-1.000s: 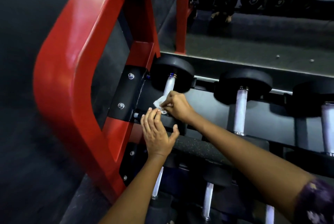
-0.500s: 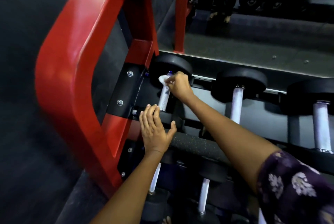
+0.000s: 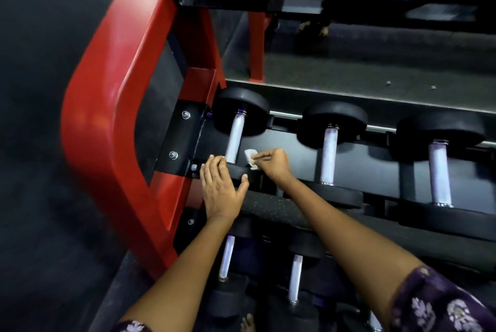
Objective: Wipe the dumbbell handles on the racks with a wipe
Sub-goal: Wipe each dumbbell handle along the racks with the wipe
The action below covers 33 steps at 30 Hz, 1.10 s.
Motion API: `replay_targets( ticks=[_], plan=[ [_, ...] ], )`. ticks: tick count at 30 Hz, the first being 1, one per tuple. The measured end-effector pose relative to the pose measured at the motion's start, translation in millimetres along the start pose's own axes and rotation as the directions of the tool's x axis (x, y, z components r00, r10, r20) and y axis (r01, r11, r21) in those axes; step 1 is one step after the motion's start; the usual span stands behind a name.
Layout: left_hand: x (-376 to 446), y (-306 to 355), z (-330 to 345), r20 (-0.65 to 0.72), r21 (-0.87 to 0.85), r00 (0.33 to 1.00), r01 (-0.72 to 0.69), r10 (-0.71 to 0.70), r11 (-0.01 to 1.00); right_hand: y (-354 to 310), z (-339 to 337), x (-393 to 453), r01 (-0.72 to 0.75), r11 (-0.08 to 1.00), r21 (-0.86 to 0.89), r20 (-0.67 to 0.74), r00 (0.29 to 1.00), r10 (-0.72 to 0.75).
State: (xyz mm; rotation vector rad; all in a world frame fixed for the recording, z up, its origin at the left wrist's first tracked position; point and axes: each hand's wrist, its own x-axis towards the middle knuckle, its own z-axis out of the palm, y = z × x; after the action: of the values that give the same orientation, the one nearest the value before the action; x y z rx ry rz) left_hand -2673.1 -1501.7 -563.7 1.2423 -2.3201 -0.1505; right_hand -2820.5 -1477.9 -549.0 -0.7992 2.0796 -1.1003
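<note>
The end dumbbell handle [image 3: 235, 138] lies at the rack's [image 3: 112, 106] left end, its long axis running front to back across the shelf. Your right hand [image 3: 273, 164] pinches the wipe [image 3: 251, 158] just beside the handle's near end, apart from it. Your left hand [image 3: 220, 189] rests flat, fingers straight, on the near weight head. Two more dumbbells [image 3: 329, 154] lie parallel to the right.

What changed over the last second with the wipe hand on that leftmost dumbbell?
The right hand, pinching the wipe, ran up the leftmost handle to its far end, then came back down. It is now off the handle, just to its right at the near end. The left hand stayed flat on the near head of that dumbbell. The other dumbbells did not move on the rack.
</note>
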Motion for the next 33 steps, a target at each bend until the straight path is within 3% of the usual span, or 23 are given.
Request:
replay_targets(
  ticks=[5, 10, 13, 16, 19, 21, 24, 26, 31, 33],
  plan=[
    [-2.8, 27.3, -10.5, 0.124, -0.05, 0.987, 0.107, -0.1, 0.993, 3.2, -35.0, -24.8, 0.02, 1.0, 0.001, -0.046, 0.999, -0.02],
    [-4.6, 84.5, -12.3, 0.282, -0.125, 0.953, -0.076, 0.109, 0.989, -5.8, -80.1, -32.3, 0.141, 0.98, -0.139, -0.115, 0.981, -0.158],
    [-8.8, 128.5, -5.2, 0.445, -0.256, 0.892, 0.042, 0.079, 0.966, 10.3, -119.2, -27.2, 0.176, 0.936, -0.304, -0.174, 0.956, -0.236],
    [-18.5, 168.8, 4.8, 0.545, -0.268, 0.838, 0.194, -0.018, 0.944, 39.3, -154.8, -19.3, 0.096, 0.873, -0.479, -0.135, 0.974, -0.181],
    [-23.3, 189.7, 15.2, 0.486, -0.239, 0.853, 0.337, -0.188, 0.911, 62.0, -164.7, -20.4, 0.085, 0.821, -0.565, 0.031, 0.996, -0.082],
    [-23.4, 196.5, 17.1, 0.43, -0.266, 0.835, 0.48, -0.343, 0.836, 72.2, -162.2, -24.8, 0.102, 0.825, -0.556, 0.112, 0.993, -0.047],
    [-21.7, 214.5, 18.8, 0.385, -0.236, 0.775, 0.608, -0.501, 0.758, 69.3, -172.6, -19.7, 0.125, 0.927, -0.355, -0.07, 0.985, -0.16],
    [-23.9, 223.3, 21.2, 0.339, -0.151, 0.788, 0.585, -0.514, 0.797, 59.7, -176.8, -11.1, 0.198, 0.941, -0.276, -0.129, 0.962, -0.24],
    [-39.3, 223.9, 26.7, 0.216, -0.154, 0.885, 0.447, -0.412, 0.881, 68.1, -157.8, -17.6, 0.433, 0.778, -0.456, 0.299, 0.897, -0.325],
    [-47.6, 222.6, 25.9, 0.189, -0.17, 0.906, 0.411, -0.379, 0.896, 69.5, -162.8, -9.6, 0.462, 0.762, -0.454, 0.31, 0.884, -0.351]
  ],
)
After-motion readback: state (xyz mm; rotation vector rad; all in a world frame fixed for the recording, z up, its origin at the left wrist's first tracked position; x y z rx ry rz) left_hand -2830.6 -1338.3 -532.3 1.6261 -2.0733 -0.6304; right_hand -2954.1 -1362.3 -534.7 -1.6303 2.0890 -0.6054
